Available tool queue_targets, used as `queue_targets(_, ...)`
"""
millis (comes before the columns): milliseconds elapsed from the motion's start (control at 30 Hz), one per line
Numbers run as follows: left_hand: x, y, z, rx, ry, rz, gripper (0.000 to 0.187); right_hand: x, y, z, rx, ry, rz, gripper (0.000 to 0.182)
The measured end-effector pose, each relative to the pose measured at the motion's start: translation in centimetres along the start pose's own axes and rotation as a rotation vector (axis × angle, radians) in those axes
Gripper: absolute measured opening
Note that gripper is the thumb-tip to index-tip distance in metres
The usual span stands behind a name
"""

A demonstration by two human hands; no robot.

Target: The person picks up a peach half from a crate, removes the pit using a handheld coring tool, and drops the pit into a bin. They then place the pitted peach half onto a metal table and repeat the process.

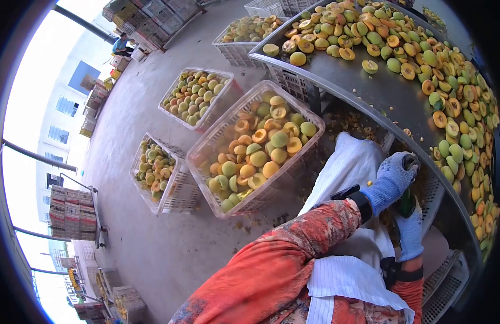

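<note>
My left hand [393,181], in a blue-white knitted glove with dirty fingertips, is curled closed beside the metal table's edge. What its fingers hold, if anything, is hidden. Just below it, my right hand [409,229], gloved alike, is closed around a dark green object [407,203]; its kind cannot be made out. Both hands are close together over my lap, where a white cloth [344,162] is draped. Beside them, the metal table [363,89] carries a heap of halved and whole yellow-green fruits [455,108] that look like apricots or plums.
A large clear crate [193,162] full of halved fruit stands on the floor to my left. Further crates of fruit [193,97] [155,167] [250,29] stand behind it. Stacked crates [72,212] and a seated person [122,46] are farther off. Scraps litter the floor under the table.
</note>
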State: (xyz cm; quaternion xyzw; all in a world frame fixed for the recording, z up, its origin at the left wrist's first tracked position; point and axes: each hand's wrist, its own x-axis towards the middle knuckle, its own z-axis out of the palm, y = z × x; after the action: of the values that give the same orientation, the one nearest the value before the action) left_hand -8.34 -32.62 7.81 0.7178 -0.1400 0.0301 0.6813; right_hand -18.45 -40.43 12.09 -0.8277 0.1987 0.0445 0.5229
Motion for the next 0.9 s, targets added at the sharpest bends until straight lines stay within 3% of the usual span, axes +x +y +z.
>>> queue_targets(67,0.1,1.5,-0.8,-0.106,-0.111,-0.106,0.017,0.7,3.3,-0.7,0.004,-0.074,-0.144,0.032)
queue_targets(133,1.0,2.1,-1.1,-0.208,-0.218,-0.211,0.016,0.1,1.8,-0.8,0.05,-0.097,-0.115,0.033)
queue_targets(200,1.4,2.0,-0.8,-0.136,-0.258,-0.292,0.02,0.3,2.5,-0.9,-0.133,0.032,-0.286,0.032)
queue_targets(267,1.2,2.4,-1.1,-0.097,-0.213,-0.272,0.02,0.2,1.1,-1.1,-0.089,-0.039,-0.201,0.03)
queue_targets(333,0.9,2.9,-1.7,0.009,-0.13,0.018,0.018,0.5,1.0,-1.1,0.02,-0.141,-0.173,0.03)
queue_targets(367,0.9,3.2,-2.0,0.016,-0.116,0.008,0.018,0.6,0.5,-1.4,0.118,-0.214,-0.059,0.032)
queue_targets(467,1.7,4.0,-3.0,-0.031,-0.216,-0.228,0.018,2.1,1.8,-1.4,-0.145,-0.218,-0.214,0.043)
queue_targets(500,1.8,4.0,-3.2,-0.086,-0.216,-0.318,0.018,2.1,2.4,-0.7,-0.238,-0.064,-0.239,0.043)
queue_targets(600,1.5,4.5,-3.6,-0.012,-0.187,-0.326,0.019,2.6,2.9,-1.1,-0.151,-0.176,-0.315,0.04)
queue_targets(633,1.4,4.5,-3.5,-0.011,-0.187,-0.336,0.019,2.3,2.7,-1.2,-0.15,-0.183,-0.307,0.04)
queue_targets(700,1.6,4.3,-3.6,0.029,-0.22,-0.052,0.02,1.7,1.5,-1.6,0.076,-0.27,-0.163,0.04)
queue_targets(733,1.6,4.2,-3.6,0.034,-0.223,-0.052,0.02,1.5,1.0,-1.7,0.082,-0.269,-0.164,0.04)
queue_targets(800,1.7,4.0,-3.4,-0.109,-0.303,-0.252,0.019,1.2,0.3,-2.1,-0.051,-0.271,-0.139,0.04)
queue_targets(833,1.9,3.9,-3.3,-0.105,-0.306,-0.251,0.019,1.2,0.3,-2.2,-0.046,-0.269,-0.139,0.04)
queue_targets(900,1.9,3.8,-3.0,-0.101,-0.325,-0.094,0.018,0.8,0.8,-2.6,0.232,-0.35,0.054,0.041)
